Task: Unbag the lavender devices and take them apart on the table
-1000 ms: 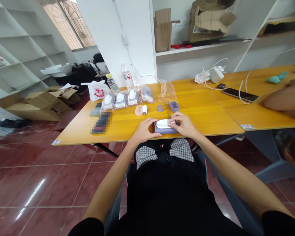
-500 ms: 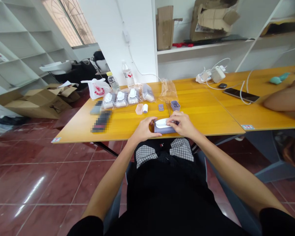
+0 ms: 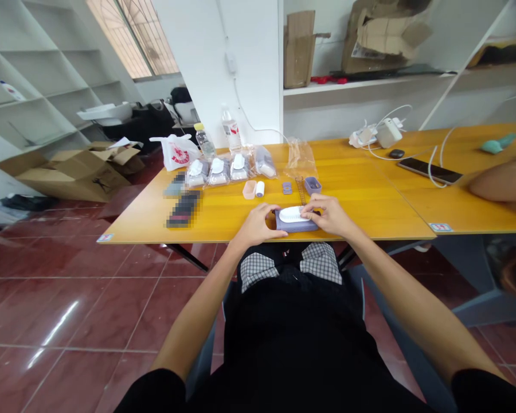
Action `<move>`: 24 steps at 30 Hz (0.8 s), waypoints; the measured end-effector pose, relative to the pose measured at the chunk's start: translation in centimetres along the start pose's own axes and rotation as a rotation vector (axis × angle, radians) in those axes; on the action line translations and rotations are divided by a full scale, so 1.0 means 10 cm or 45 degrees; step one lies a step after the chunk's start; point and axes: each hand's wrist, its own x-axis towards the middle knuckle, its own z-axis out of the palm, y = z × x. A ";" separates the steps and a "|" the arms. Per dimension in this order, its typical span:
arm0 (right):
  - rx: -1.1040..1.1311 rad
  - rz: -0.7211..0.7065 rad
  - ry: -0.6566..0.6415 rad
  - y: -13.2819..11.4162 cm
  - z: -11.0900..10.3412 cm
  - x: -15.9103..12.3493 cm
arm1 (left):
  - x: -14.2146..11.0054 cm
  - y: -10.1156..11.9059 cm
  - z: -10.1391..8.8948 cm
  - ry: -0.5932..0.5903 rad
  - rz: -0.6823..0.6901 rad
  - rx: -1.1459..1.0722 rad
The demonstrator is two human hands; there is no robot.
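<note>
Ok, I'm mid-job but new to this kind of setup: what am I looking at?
No machine here: these are a person's two bare hands, seen by one camera on that person's head, looking forward and down. The left hand grips one end of a purple case at the table's near edge. The right hand touches the white piece on top; whether it grips is unclear. Beyond lie a spring, two cups, a white cylinder and four bagged items. Another person's arm shows at right.

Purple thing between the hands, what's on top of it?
A white oval piece is on the purple thing; the right hand covers one end. What's under the white oval piece is hidden.
</note>
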 end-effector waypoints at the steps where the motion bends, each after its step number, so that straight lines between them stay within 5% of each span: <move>1: -0.003 -0.009 -0.009 0.00 -0.01 0.00 | 0.00 0.00 0.00 -0.001 0.002 0.001; 17: -0.014 0.034 0.025 -0.02 0.02 0.01 | 0.02 -0.06 -0.03 -0.008 0.068 -0.057; 24: -0.138 0.077 -0.133 -0.11 0.04 0.02 | 0.01 -0.04 -0.03 -0.014 0.162 -0.085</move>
